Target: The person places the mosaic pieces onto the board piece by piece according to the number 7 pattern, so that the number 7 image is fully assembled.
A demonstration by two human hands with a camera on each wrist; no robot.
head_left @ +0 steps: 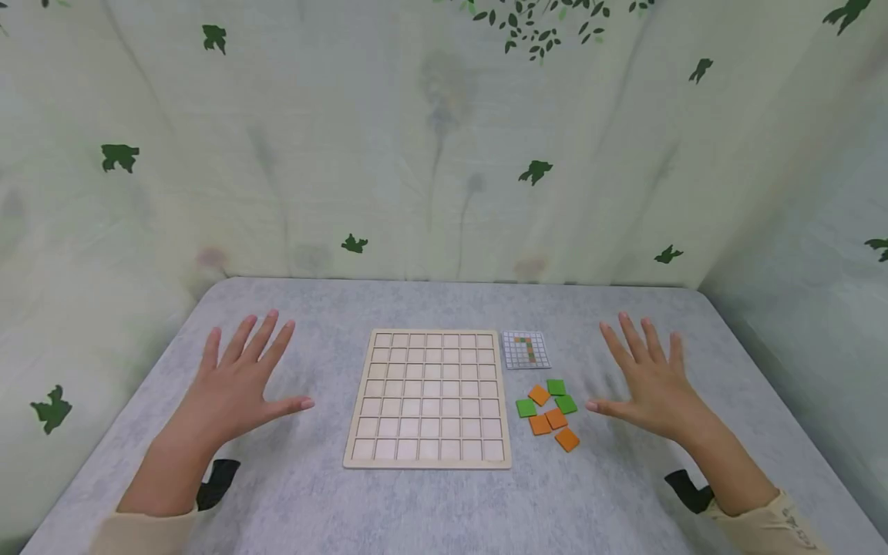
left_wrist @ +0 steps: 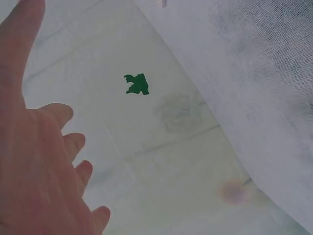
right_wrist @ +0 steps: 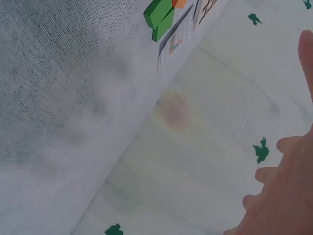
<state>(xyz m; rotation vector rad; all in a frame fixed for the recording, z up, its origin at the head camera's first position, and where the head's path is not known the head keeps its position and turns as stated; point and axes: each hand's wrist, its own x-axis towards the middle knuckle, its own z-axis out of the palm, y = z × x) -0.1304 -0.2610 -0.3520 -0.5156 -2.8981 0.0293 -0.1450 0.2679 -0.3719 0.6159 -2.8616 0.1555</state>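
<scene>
My left hand (head_left: pixel 232 393) is held over the left part of the table, fingers spread and holding nothing. On the other side my right hand (head_left: pixel 655 393) is spread the same way, its thumb pointing toward the loose tiles. Between the hands lies a pale wooden grid board (head_left: pixel 432 397) with bare square cells. Just right of it are several green tiles (head_left: pixel 556 387) and several orange tiles (head_left: pixel 566 439), scattered flat. A small pattern card (head_left: pixel 526 351) with a printed grid and coloured squares lies beside the board's far right corner.
A grey-blue cloth (head_left: pixel 298 501) covers the table. Behind and at both sides hangs a pale curtain (head_left: pixel 388 139) with green leaf and bird shapes, meeting the table's far edge. Black bands (head_left: pixel 218 484) show at both wrists.
</scene>
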